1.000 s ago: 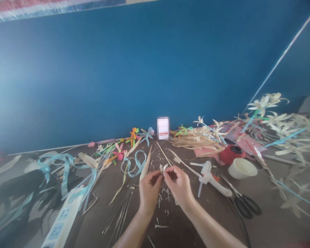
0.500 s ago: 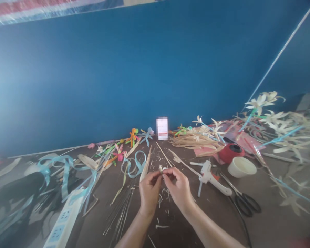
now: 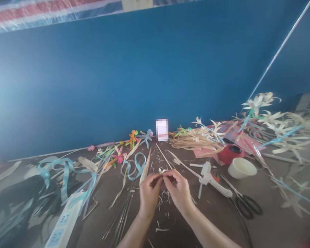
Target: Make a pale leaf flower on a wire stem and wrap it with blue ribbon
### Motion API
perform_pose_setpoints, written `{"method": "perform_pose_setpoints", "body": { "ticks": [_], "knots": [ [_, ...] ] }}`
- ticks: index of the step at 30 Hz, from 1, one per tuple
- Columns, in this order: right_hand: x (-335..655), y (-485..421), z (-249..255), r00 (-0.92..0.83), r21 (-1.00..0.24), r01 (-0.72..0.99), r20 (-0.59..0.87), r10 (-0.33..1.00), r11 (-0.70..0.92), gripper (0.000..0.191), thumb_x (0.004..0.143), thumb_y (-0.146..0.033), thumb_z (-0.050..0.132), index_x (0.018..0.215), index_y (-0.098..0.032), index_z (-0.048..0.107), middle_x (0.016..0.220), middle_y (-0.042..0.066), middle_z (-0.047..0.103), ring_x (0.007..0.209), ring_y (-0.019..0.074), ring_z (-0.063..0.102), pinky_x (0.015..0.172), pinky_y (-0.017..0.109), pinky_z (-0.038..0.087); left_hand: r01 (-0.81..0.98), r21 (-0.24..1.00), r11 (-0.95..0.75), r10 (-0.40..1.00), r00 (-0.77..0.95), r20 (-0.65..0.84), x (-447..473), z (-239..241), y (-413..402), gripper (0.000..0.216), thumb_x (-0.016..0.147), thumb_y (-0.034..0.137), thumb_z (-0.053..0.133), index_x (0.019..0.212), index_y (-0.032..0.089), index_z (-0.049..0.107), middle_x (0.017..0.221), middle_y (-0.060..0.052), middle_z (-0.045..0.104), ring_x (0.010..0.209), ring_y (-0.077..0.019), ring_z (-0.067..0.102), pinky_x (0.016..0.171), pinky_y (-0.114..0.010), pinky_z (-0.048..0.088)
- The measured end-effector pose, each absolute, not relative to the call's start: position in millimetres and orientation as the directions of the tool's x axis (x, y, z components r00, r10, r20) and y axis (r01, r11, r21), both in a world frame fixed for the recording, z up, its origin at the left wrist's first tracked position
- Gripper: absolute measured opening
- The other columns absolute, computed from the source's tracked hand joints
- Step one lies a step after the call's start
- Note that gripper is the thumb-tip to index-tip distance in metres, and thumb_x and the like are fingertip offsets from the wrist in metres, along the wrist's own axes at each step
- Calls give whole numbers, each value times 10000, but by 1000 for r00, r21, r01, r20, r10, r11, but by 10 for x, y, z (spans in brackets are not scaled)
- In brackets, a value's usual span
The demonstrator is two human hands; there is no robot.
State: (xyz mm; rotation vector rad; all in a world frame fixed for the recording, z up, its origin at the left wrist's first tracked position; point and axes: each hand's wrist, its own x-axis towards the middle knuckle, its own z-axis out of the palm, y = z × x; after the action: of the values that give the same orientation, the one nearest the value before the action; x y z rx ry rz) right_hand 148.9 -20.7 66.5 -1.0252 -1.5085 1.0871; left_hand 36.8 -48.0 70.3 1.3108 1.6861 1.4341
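My left hand (image 3: pixel 150 191) and my right hand (image 3: pixel 177 188) meet at the middle of the dark table, thumbs and forefingers pinched together. Between their fingertips is a small pale piece of husk (image 3: pixel 162 171), mostly covered by the fingers. Both hands are closed on it. Pale shavings (image 3: pixel 160 225) lie scattered under and around the hands. Just beyond my left hand a long dried husk strip (image 3: pixel 145 165) points away from me. To the right of my right hand rests a white glue gun (image 3: pixel 209 177).
Black-handled scissors (image 3: pixel 244 203) and a white cup (image 3: pixel 242 168) lie at right, near a red tape roll (image 3: pixel 230 154). Pale husk flowers (image 3: pixel 258 103) crowd the far right. Thin wires (image 3: pixel 122 215), blue ribbon (image 3: pixel 65 172) and a power strip (image 3: pixel 62 224) occupy the left. A blue wall (image 3: pixel 155 69) rises behind.
The hands stay pinched together in nearly the same place, with only slight finger movement on the pale piece. The whole view has shifted slightly.
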Motion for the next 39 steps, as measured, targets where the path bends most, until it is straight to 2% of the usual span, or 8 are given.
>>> {"method": "perform_pose_setpoints", "body": {
  "ticks": [12,25,32,39],
  "knots": [
    [1484,-249,647,-176,-952,48,291,940,303,103,795,-132,487,817,-193,568,825,21,590,771,153,570,707,253,439,259,966,-28,924,-361,123,367,721,-484,135,705,213,629,810,195,711,715,-21,677,667,-158,604,614,-230,462],
    [1493,-220,672,-195,-916,96,367,909,391,140,777,-95,473,800,-196,568,811,22,572,774,155,555,706,258,430,268,963,-26,924,-361,126,341,688,-460,155,695,184,623,818,197,717,713,-25,686,661,-161,612,625,-242,472],
    [1488,-188,632,-204,-947,65,296,933,314,102,777,-127,487,813,-195,552,816,21,587,769,161,569,712,266,437,183,983,-6,938,-340,69,324,644,-432,202,710,235,610,885,173,691,802,-62,703,740,-202,634,680,-291,489],
    [1462,-137,581,-200,-983,0,180,963,183,47,767,-192,521,793,-177,556,743,21,598,672,159,566,632,262,445,176,984,4,940,-337,56,332,659,-423,181,707,272,610,830,166,691,772,-59,694,718,-201,617,658,-288,478]
  ]
}}
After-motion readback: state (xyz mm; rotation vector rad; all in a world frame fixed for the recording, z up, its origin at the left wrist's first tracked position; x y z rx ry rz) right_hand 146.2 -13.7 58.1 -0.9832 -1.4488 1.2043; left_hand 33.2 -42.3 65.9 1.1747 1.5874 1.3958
